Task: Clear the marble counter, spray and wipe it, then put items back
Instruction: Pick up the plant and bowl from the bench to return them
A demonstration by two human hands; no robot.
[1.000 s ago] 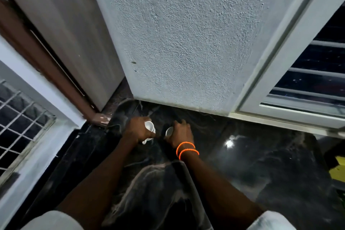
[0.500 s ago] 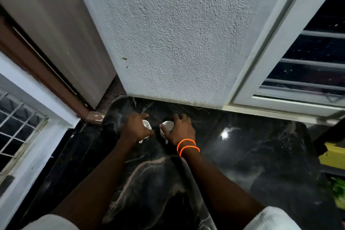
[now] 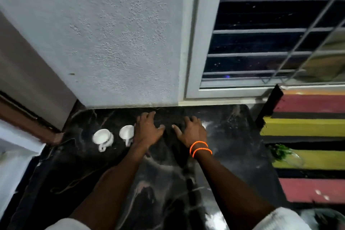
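Observation:
Two small white cups stand side by side on the black marble counter [image 3: 233,155] near the wall: one cup [image 3: 103,137] on the left, a second cup [image 3: 127,133] right beside my left hand. My left hand [image 3: 147,130] hovers just right of that second cup, fingers spread and holding nothing. My right hand [image 3: 192,130], with orange bead bracelets at the wrist, is spread open over the counter further right, apart from both cups.
A rough white wall [image 3: 112,43] rises behind the counter. A barred window [image 3: 261,33] is at the back right. Red, yellow and black painted steps [image 3: 308,127] lie to the right, with a green plant [image 3: 280,153] on them. A brown door frame [image 3: 28,117] stands at left.
Both hands have let go of the cups, which now stand on the counter at the left. The hands moved right and opened. The view shifted right.

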